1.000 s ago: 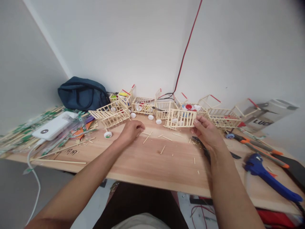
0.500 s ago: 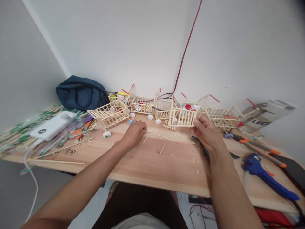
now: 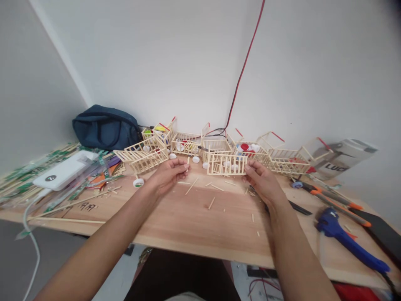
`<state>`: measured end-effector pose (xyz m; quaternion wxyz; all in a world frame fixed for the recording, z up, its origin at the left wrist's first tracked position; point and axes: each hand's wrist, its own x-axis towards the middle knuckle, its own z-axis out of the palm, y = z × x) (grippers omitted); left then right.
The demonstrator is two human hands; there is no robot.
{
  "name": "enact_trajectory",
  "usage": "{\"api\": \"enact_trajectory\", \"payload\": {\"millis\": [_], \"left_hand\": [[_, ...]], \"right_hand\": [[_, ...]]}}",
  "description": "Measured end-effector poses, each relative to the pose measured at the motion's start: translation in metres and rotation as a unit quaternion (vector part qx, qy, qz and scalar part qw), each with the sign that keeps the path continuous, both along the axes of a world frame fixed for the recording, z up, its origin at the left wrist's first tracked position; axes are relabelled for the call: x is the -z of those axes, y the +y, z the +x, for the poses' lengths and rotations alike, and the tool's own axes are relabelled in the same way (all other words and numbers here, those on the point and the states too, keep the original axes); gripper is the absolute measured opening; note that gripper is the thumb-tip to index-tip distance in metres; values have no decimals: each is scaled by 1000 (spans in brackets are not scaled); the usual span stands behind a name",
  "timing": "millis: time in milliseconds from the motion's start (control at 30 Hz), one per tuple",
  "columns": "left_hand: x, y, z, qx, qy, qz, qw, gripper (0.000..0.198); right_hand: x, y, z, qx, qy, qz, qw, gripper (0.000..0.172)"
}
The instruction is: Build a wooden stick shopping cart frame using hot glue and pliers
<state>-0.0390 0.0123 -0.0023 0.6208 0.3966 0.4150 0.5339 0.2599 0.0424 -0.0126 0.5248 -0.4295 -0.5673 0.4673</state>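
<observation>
Left hand (image 3: 169, 173): pinching short stick (image 3: 188, 162);
Right hand (image 3: 261, 177): pinching slatted panel (image 3: 227, 164) at one end;
Panel handling: probably light, stiff, fragile; grip outer edge

messy wooden table (image 3: 181, 223) tbh: stick carts (image 3: 148, 156) along the far side, loose sticks (image 3: 211, 203) nearer, blue glue gun (image 3: 346, 240) right

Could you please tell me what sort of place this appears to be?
It looks like a small craft workspace, judging by the wooden table, the miniature carts built of thin sticks, and what appears to be a blue glue gun.
</observation>
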Motion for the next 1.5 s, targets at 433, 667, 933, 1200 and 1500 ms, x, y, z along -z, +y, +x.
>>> {"api": "enact_trajectory", "payload": {"millis": [433, 667, 933, 1200, 1500], "left_hand": [[-24, -20, 34, -139, 190, 133, 963, 16], [-14, -9, 47, -169, 266, 152, 937, 16], [-10, -8, 50, -203, 308, 178, 912, 18], [-6, -7, 50, -217, 322, 188, 902, 20], [-4, -6, 50, -235, 323, 186, 898, 18]], "right_hand": [[3, -4, -24, 17, -31, 28, 999, 36], [-3, -9, -31, 23, -45, 56, 997, 33], [-1, -12, -40, 20, -32, 65, 997, 33], [0, -14, -42, 16, -36, 78, 996, 31], [0, -16, -44, 16, -34, 79, 996, 30]]}}
